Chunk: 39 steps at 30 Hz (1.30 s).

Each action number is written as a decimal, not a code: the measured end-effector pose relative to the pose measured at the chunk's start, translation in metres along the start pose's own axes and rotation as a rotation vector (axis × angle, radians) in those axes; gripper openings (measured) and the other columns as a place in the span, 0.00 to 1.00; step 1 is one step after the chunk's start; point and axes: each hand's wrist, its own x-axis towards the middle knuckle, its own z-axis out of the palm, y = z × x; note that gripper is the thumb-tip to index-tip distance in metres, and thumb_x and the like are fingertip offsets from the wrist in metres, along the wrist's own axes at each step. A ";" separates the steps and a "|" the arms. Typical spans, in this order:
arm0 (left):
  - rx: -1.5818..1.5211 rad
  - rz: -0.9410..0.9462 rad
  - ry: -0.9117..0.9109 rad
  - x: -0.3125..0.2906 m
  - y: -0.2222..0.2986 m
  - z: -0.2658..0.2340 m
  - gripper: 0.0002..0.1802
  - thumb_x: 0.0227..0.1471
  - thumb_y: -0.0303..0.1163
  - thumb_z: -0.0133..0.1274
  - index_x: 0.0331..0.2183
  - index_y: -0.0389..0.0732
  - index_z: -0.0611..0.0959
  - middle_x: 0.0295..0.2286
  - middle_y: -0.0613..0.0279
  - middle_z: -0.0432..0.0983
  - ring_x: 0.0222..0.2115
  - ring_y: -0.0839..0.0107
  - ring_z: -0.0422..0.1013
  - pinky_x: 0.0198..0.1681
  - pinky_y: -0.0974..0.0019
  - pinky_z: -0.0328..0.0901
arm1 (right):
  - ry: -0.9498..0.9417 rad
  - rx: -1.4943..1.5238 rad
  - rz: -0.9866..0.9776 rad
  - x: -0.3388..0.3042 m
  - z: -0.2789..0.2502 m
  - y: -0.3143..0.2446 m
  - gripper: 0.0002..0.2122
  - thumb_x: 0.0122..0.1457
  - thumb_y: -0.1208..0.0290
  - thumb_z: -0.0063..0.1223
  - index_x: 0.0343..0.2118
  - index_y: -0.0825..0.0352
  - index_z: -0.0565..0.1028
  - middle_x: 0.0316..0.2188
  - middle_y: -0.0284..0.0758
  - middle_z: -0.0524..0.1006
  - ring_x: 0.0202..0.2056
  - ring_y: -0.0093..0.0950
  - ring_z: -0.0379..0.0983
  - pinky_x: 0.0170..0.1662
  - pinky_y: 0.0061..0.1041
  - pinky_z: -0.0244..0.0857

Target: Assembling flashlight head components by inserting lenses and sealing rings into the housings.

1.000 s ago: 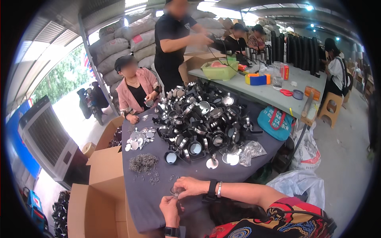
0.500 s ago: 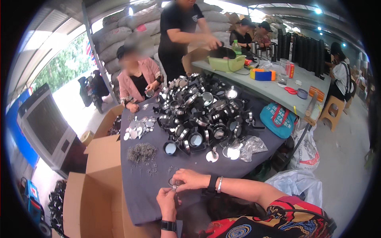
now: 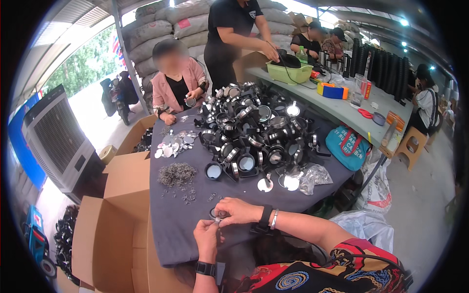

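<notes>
My left hand (image 3: 207, 238) and my right hand (image 3: 240, 211) meet above the near edge of the cloth-covered table (image 3: 181, 234). Between their pinched fingers is a small part with a dark ring (image 3: 212, 213) and a silvery piece; the fingers cover most of it. Beyond them rises a big heap of black lids with metal bands (image 3: 264, 132). Left of the heap lie a pile of small metal clips (image 3: 177, 174) and several pale round discs (image 3: 177, 143). A white disc (image 3: 265, 184) and a clear plastic bag (image 3: 315, 178) lie at the heap's near side.
Open cardboard boxes (image 3: 115, 239) stand against the table's left side. A tall air cooler (image 3: 61, 141) is behind them. A teal bag (image 3: 346, 149) sits at the right edge. Across the heap, a person in pink (image 3: 178, 90) handles a lid; another stands at a green basket (image 3: 289, 73).
The whole view has shifted slightly. My hands stay together on the small part, with little change of grip. The standing person now holds up a dark cord by the green basket.
</notes>
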 end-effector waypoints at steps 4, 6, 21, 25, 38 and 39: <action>-0.011 0.016 -0.006 0.001 -0.002 0.000 0.06 0.48 0.23 0.54 0.27 0.36 0.72 0.17 0.64 0.70 0.11 0.78 0.66 0.12 0.74 0.62 | -0.004 0.017 0.011 0.000 -0.001 0.000 0.15 0.47 0.63 0.62 0.36 0.64 0.74 0.27 0.32 0.72 0.35 0.31 0.66 0.40 0.31 0.61; -0.005 0.014 -0.005 0.001 -0.002 0.000 0.06 0.48 0.23 0.54 0.27 0.36 0.72 0.17 0.64 0.70 0.11 0.78 0.66 0.12 0.74 0.62 | -0.004 0.013 0.013 0.000 -0.001 -0.001 0.16 0.47 0.63 0.63 0.36 0.64 0.74 0.27 0.32 0.72 0.35 0.31 0.66 0.40 0.31 0.61; 0.023 0.015 0.004 0.002 -0.003 0.000 0.06 0.50 0.23 0.53 0.27 0.38 0.71 0.16 0.64 0.69 0.11 0.77 0.66 0.11 0.74 0.63 | -0.026 0.063 0.025 -0.002 -0.002 0.000 0.14 0.46 0.67 0.62 0.36 0.64 0.74 0.28 0.32 0.71 0.36 0.31 0.66 0.40 0.30 0.60; 0.020 0.015 0.007 0.000 -0.002 0.001 0.06 0.50 0.23 0.53 0.27 0.38 0.71 0.16 0.64 0.69 0.11 0.78 0.65 0.11 0.74 0.63 | -0.040 0.036 0.025 -0.002 -0.003 0.001 0.16 0.46 0.67 0.63 0.37 0.64 0.73 0.29 0.33 0.72 0.37 0.31 0.66 0.40 0.30 0.62; 0.023 0.041 -0.007 0.001 -0.006 0.000 0.06 0.51 0.24 0.53 0.27 0.38 0.72 0.16 0.65 0.69 0.11 0.78 0.65 0.11 0.74 0.63 | -0.018 0.033 0.014 -0.004 -0.002 0.003 0.16 0.46 0.67 0.63 0.38 0.64 0.73 0.29 0.32 0.72 0.36 0.31 0.66 0.41 0.31 0.61; 0.019 0.043 -0.004 0.000 -0.005 0.000 0.06 0.51 0.24 0.53 0.26 0.38 0.72 0.16 0.65 0.69 0.11 0.78 0.65 0.11 0.74 0.63 | -0.014 0.039 0.020 -0.004 -0.001 0.001 0.15 0.47 0.67 0.62 0.37 0.63 0.73 0.28 0.32 0.72 0.36 0.31 0.66 0.41 0.31 0.60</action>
